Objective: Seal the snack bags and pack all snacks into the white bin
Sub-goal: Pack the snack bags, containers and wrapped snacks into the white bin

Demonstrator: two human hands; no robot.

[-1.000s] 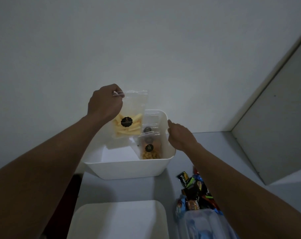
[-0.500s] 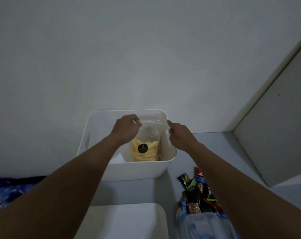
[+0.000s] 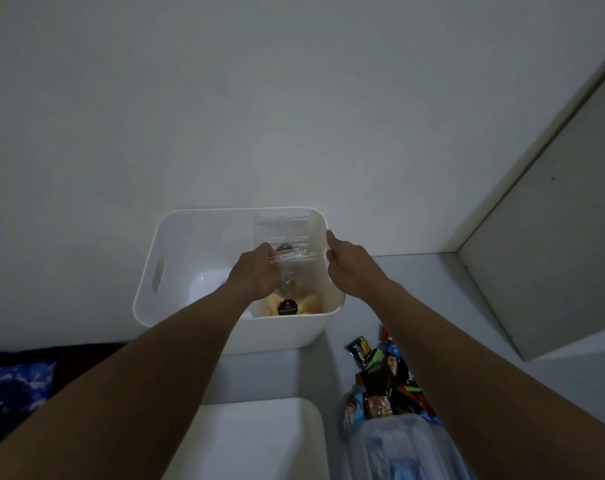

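snack bag of yellow chips [image 3: 287, 304] now stands inside the white bin [image 3: 148, 299], against its right wall. a second ago it hung above the rim, and half a second ago it was only partway in. the left hand [image 3: 256, 275] has followed it down and still pinches the clear top strip between thumb and curled fingers, so the bag is placed but not let go. the right hand [image 3: 349, 268] rests on the bin's right rim with the thumb straight along the edge. its other fingers are hidden behind the hand, so i cannot tell if they hook the wall. one more bag looks packed, while wrapped snacks [image 3: 384, 375] wait near the front edge of the counter [image 3: 450, 282]. whether the strip is pressed shut is lost in the dim light. the other clear bags [image 3: 282, 226] behind it are mostly glare.
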